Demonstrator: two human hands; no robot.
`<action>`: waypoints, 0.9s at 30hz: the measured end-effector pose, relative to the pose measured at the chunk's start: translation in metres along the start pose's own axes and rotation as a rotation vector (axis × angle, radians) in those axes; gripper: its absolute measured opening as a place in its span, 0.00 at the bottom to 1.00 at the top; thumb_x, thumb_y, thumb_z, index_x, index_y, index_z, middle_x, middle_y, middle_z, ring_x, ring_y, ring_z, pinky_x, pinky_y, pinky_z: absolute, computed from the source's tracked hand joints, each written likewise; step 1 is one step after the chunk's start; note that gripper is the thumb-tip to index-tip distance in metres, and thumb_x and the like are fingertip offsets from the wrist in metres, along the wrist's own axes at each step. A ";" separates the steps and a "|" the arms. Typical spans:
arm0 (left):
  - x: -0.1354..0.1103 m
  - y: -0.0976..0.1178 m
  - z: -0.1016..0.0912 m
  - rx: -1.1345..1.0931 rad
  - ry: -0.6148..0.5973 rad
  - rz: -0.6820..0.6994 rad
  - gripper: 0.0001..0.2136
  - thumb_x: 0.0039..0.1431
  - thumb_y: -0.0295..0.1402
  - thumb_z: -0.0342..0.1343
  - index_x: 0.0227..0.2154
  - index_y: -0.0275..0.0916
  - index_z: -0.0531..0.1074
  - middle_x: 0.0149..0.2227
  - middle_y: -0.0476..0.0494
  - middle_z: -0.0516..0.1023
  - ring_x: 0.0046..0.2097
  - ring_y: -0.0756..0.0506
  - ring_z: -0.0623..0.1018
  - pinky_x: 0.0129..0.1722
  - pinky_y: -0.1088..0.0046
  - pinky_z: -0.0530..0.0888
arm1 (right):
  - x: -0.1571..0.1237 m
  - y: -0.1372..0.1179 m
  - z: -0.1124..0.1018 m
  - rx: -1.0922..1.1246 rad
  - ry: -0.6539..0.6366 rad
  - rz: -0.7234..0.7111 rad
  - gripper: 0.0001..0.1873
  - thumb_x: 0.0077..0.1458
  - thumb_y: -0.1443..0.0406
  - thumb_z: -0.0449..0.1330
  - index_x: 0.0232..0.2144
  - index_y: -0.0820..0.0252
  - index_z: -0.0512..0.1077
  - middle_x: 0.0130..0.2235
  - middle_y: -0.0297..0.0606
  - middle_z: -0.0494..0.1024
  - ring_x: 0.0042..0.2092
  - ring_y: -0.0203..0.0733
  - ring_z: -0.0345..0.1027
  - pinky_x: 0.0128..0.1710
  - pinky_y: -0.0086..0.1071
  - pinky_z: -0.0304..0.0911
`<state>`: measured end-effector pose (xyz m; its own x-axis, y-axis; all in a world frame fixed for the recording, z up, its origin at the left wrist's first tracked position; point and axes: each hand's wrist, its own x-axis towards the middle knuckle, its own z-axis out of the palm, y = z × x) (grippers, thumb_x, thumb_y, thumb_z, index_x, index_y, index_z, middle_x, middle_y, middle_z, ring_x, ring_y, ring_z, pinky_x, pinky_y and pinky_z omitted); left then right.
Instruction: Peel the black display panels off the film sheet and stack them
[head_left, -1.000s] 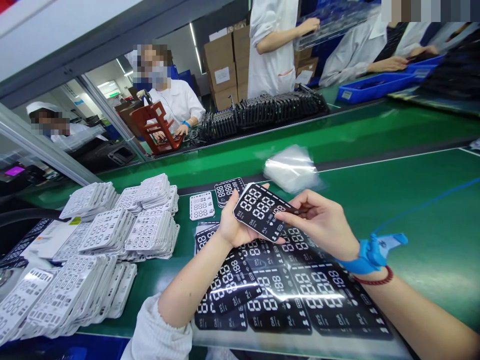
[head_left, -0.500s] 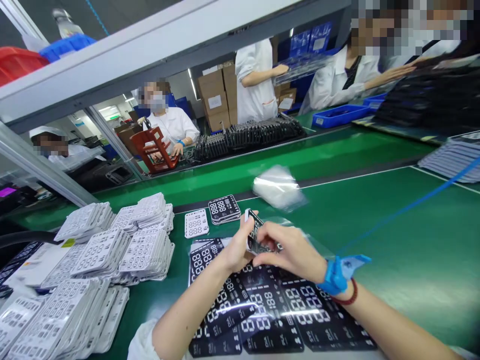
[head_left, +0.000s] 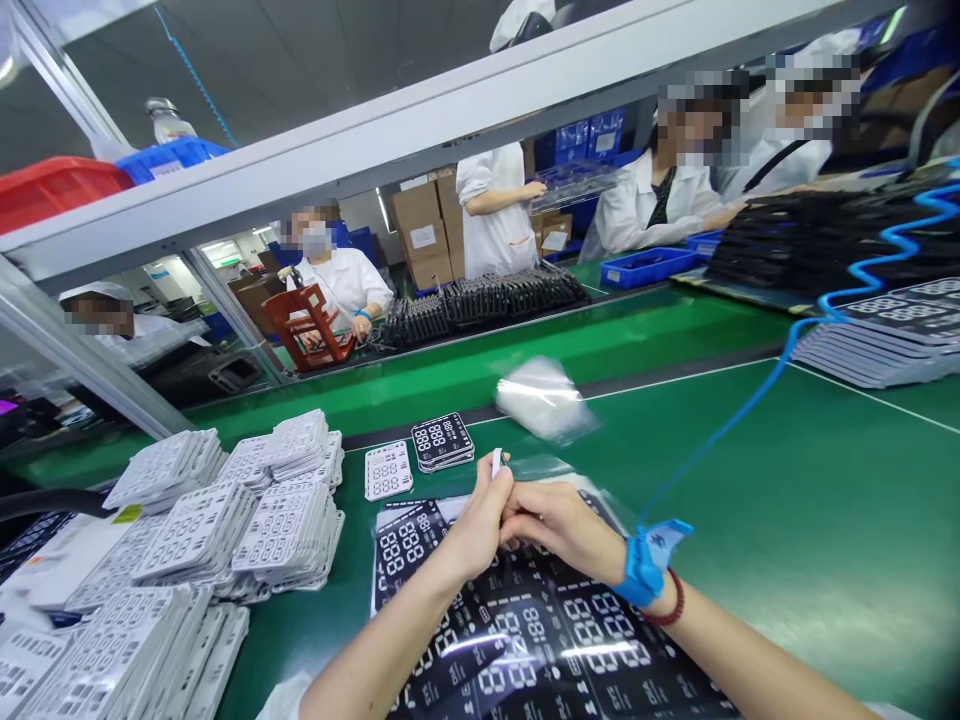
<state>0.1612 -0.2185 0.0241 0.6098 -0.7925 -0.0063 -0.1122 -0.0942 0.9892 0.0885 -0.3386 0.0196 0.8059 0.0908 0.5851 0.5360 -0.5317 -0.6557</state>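
We see the left hand [head_left: 476, 515] pinching a thin panel [head_left: 496, 462]. The panel is turned edge-on so only its pale rim shows, just above the near middle of the green surface [head_left: 787, 500]. The right hand [head_left: 562, 525] has its grip pressed together against the left fingers; what it pinches is hidden. Beneath lies a glossy black sheet of displays [head_left: 525, 640], its left edge near stacked white matte frames [head_left: 285, 510]. Open room spreads right, and a crumpled clear bag [head_left: 544, 400] lies farther off.
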 end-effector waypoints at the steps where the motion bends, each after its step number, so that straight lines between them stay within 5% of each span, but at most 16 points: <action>1: 0.000 -0.001 0.000 -0.017 -0.010 -0.004 0.26 0.62 0.52 0.39 0.54 0.38 0.57 0.49 0.41 0.67 0.51 0.44 0.67 0.53 0.68 0.63 | 0.000 0.000 0.000 0.023 0.000 0.021 0.23 0.62 0.53 0.49 0.21 0.60 0.67 0.21 0.33 0.71 0.23 0.32 0.63 0.24 0.25 0.58; 4: 0.001 -0.004 0.002 -0.107 -0.086 -0.051 0.27 0.60 0.54 0.41 0.54 0.40 0.57 0.40 0.44 0.70 0.40 0.46 0.73 0.39 0.71 0.70 | 0.000 0.001 -0.003 0.141 -0.019 0.124 0.22 0.58 0.53 0.54 0.18 0.60 0.67 0.18 0.31 0.70 0.20 0.32 0.62 0.22 0.25 0.57; 8: 0.004 -0.004 0.004 -0.259 -0.158 -0.187 0.31 0.53 0.59 0.46 0.51 0.42 0.55 0.28 0.50 0.68 0.24 0.50 0.70 0.21 0.78 0.65 | 0.000 -0.002 -0.003 0.287 -0.055 0.263 0.21 0.55 0.52 0.58 0.18 0.60 0.66 0.16 0.30 0.68 0.18 0.33 0.61 0.19 0.26 0.56; 11: 0.007 0.002 0.002 -0.327 -0.107 -0.281 0.30 0.49 0.58 0.52 0.49 0.43 0.57 0.28 0.51 0.67 0.23 0.51 0.70 0.20 0.79 0.66 | 0.002 -0.004 -0.001 0.219 -0.057 0.243 0.21 0.57 0.52 0.54 0.20 0.60 0.63 0.19 0.32 0.69 0.21 0.34 0.62 0.22 0.27 0.58; 14: 0.008 0.015 -0.009 -0.447 -0.050 -0.344 0.26 0.50 0.51 0.55 0.48 0.44 0.59 0.31 0.49 0.69 0.26 0.48 0.73 0.23 0.73 0.71 | 0.004 0.005 -0.001 0.120 0.074 0.258 0.18 0.59 0.54 0.49 0.23 0.59 0.62 0.22 0.33 0.70 0.24 0.35 0.63 0.24 0.29 0.60; 20: 0.022 0.042 -0.061 -0.777 0.185 -0.118 0.20 0.55 0.42 0.45 0.50 0.43 0.60 0.40 0.40 0.73 0.38 0.37 0.77 0.36 0.48 0.73 | 0.008 0.047 -0.022 0.595 0.658 0.493 0.20 0.46 0.50 0.60 0.24 0.57 0.58 0.29 0.38 0.77 0.33 0.43 0.75 0.36 0.39 0.71; 24: 0.055 0.028 -0.089 -0.494 0.548 -0.122 0.13 0.53 0.29 0.50 0.42 0.35 0.65 0.34 0.42 0.74 0.35 0.45 0.77 0.39 0.61 0.74 | 0.008 0.055 -0.029 0.735 0.750 0.483 0.21 0.44 0.51 0.63 0.24 0.58 0.58 0.32 0.40 0.79 0.38 0.45 0.76 0.43 0.42 0.71; 27: 0.074 0.005 -0.095 -0.339 0.650 -0.128 0.20 0.44 0.21 0.59 0.43 0.35 0.64 0.32 0.44 0.73 0.34 0.47 0.76 0.40 0.66 0.73 | 0.007 0.054 -0.028 0.741 0.764 0.497 0.22 0.42 0.51 0.65 0.23 0.58 0.59 0.31 0.40 0.79 0.37 0.46 0.76 0.43 0.42 0.71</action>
<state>0.2803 -0.2207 0.0429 0.9550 -0.2612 -0.1406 0.1749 0.1130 0.9781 0.1165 -0.3904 0.0015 0.7423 -0.6517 0.1560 0.4239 0.2765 -0.8625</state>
